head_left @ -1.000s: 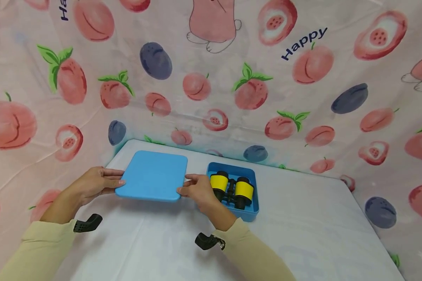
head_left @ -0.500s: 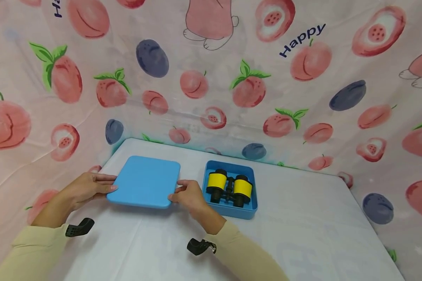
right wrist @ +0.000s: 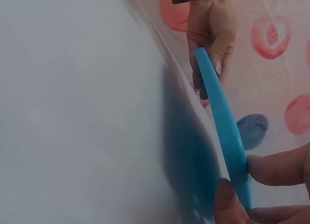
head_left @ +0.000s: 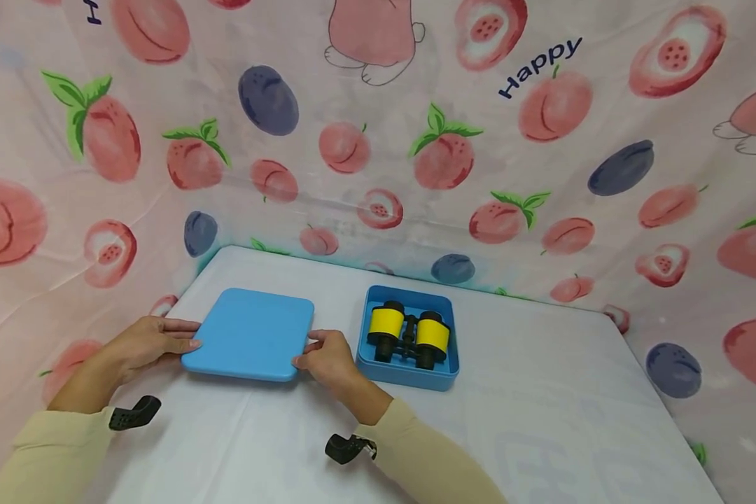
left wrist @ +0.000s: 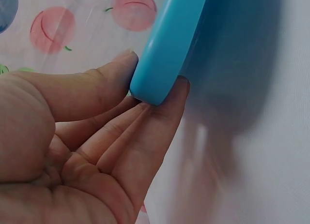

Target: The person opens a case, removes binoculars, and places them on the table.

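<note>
A flat blue lid [head_left: 252, 334] with rounded corners is held level, close over the white table, its shadow showing beneath it in both wrist views. My left hand [head_left: 143, 348] pinches its left edge, thumb [left wrist: 104, 91] on top and fingers underneath. At the opposite edge my right hand [head_left: 330, 360] grips the lid, thumb and fingertips on either face of the rim [right wrist: 237, 166]. Just right of that hand stands an open blue box [head_left: 409, 378]. Inside it lie yellow and black binoculars [head_left: 408, 336].
White cloth covers the table [head_left: 542, 392]. Behind and beside it hangs a fruit-printed curtain [head_left: 378, 168]. A black wrist camera [head_left: 135, 413] juts from the left sleeve, and another camera [head_left: 346, 449] from the right one.
Both hands have carried the lid to the left, down and toward the person, away from the box. The binoculars remain in the box, and the head view has shifted slightly.
</note>
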`<action>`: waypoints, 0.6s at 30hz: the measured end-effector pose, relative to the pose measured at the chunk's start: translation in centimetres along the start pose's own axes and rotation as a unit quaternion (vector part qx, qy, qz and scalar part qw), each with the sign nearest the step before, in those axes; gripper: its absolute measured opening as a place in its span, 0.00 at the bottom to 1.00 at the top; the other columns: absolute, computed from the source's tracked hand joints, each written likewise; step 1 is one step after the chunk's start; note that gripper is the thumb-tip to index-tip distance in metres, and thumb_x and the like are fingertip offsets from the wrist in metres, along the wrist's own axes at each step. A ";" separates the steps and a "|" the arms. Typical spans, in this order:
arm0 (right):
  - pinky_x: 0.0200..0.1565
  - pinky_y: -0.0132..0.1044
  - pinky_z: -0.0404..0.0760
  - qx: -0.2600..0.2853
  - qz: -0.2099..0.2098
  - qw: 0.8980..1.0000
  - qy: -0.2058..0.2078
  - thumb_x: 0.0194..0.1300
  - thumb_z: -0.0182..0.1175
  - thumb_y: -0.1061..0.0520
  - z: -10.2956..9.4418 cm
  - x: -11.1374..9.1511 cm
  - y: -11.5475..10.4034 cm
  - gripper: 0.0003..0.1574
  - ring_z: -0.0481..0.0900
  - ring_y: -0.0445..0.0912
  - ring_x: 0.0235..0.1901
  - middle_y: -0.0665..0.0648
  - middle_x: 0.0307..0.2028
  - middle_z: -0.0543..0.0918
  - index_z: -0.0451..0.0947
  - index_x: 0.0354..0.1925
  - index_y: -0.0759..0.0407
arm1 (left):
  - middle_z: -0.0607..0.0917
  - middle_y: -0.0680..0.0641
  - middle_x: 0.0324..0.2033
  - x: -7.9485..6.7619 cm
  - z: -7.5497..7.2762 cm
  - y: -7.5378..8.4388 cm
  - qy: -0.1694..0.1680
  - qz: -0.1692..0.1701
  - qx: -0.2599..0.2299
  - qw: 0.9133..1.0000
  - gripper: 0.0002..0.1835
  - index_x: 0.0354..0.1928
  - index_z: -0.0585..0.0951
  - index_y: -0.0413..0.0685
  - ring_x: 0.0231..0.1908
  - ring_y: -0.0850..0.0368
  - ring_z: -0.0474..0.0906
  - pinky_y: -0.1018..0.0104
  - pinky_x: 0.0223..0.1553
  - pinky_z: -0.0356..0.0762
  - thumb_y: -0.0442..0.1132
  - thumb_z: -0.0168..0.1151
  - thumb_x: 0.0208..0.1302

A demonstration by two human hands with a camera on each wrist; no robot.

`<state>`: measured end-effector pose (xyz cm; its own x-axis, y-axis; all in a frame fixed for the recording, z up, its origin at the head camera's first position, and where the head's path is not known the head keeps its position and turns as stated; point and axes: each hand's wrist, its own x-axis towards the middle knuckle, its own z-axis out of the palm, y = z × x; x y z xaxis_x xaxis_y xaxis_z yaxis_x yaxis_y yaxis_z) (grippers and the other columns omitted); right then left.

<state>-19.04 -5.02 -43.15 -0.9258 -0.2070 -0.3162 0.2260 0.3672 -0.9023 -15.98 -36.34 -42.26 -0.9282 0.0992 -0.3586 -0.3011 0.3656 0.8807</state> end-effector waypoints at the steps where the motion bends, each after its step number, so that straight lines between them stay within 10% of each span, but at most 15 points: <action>1: 0.35 0.30 0.82 -0.001 0.000 1.000 0.001 0.56 0.71 0.64 0.1 0.1 0.0 0.38 0.77 0.44 0.33 0.54 0.36 0.79 0.73 0.64 0.63 | 0.77 0.33 0.62 0.0 -0.1 -0.1 0.000 0.000 0.005 1.000 0.40 0.70 0.62 0.27 0.44 0.69 0.85 0.66 0.48 0.86 0.45 0.66 0.65; 18: 0.34 0.30 0.81 0.015 0.006 1.000 0.002 0.54 0.72 0.64 1.7 0.4 0.3 0.37 0.77 0.44 0.34 0.55 0.37 0.80 0.74 0.63 0.63 | 0.81 0.34 0.59 -0.5 -1.2 -1.1 0.000 -0.015 0.008 1.000 0.40 0.70 0.63 0.28 0.45 0.62 0.86 0.63 0.48 0.86 0.46 0.67 0.64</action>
<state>-18.76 -6.54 -44.07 -0.9240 -0.1988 -0.3266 0.2467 0.3429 -0.9064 -15.44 -37.91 -42.63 -0.9186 0.0877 -0.3853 -0.3258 0.3839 0.8640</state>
